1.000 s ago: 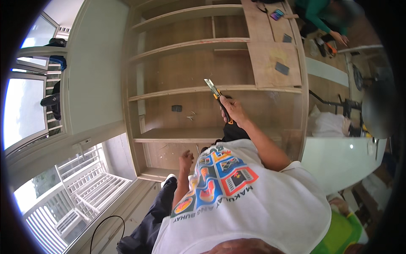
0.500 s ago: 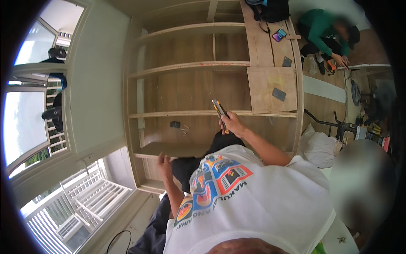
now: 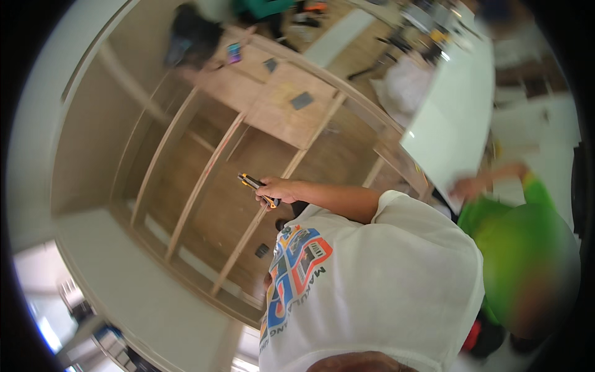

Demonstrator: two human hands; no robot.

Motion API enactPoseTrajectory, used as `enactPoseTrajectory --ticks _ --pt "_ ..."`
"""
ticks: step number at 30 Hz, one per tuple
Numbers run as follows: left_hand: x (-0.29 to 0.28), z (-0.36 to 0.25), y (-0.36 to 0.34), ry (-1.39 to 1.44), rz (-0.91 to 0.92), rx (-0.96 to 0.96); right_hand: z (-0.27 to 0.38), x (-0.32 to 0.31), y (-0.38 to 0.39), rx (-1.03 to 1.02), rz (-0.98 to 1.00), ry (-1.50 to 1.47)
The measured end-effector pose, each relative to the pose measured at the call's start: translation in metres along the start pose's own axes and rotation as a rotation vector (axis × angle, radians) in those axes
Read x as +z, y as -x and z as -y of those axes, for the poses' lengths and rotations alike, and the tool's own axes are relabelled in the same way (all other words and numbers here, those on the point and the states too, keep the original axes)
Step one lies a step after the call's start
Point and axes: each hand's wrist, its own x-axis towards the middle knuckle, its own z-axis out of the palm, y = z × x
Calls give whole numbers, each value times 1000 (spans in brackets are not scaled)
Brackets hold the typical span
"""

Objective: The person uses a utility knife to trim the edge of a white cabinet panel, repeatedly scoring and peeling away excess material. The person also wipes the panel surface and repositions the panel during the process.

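Observation:
My right hand (image 3: 277, 188) is closed around a yellow and black utility knife (image 3: 250, 181), held out over the wooden frame (image 3: 248, 230). The knife's front end points to the left, away from my body. Of my left hand, only a small skin-coloured patch (image 3: 268, 281) shows at the edge of my white shirt; its fingers are hidden. Beyond my right hand, a plywood panel (image 3: 282, 118) lies across the frame with a dark grey rectangular piece (image 3: 302, 100) on it. A small dark block (image 3: 262, 250) lies between the slats below.
Slats divide the frame into open bays. A phone (image 3: 233, 53) and a dark bag (image 3: 193, 37) rest at its far end. At the right, a person in a green shirt (image 3: 514, 248) stands beside a white panel (image 3: 455, 118). Another person's green sleeve (image 3: 263, 6) shows at the top.
My view has swung to the right, bringing the white panel and the green-shirted person into sight. The utility knife remains in my right hand. My left hand has gone mostly out of sight.

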Motion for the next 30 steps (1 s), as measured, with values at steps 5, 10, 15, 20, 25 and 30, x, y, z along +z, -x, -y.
enactPoseTrajectory --ticks 5,10,15,20,25,30 --pt "-68 -149 -79 -687 82 339 -22 -43 58 -232 -237 -275" --pt "-94 -186 -124 -111 -81 334 7 -53 94 -406 -374 -259" --pt "-45 -236 -133 -701 212 437 10 -96 89 -439 -294 -323" --pt "18 -346 -80 -293 384 197 13 -97 80 -297 -340 -373" --pt "15 -444 -50 -121 195 433 33 -91 97 -201 -430 -398" --pt "-29 -424 -59 -226 30 432 54 -86 101 -257 -381 -178"
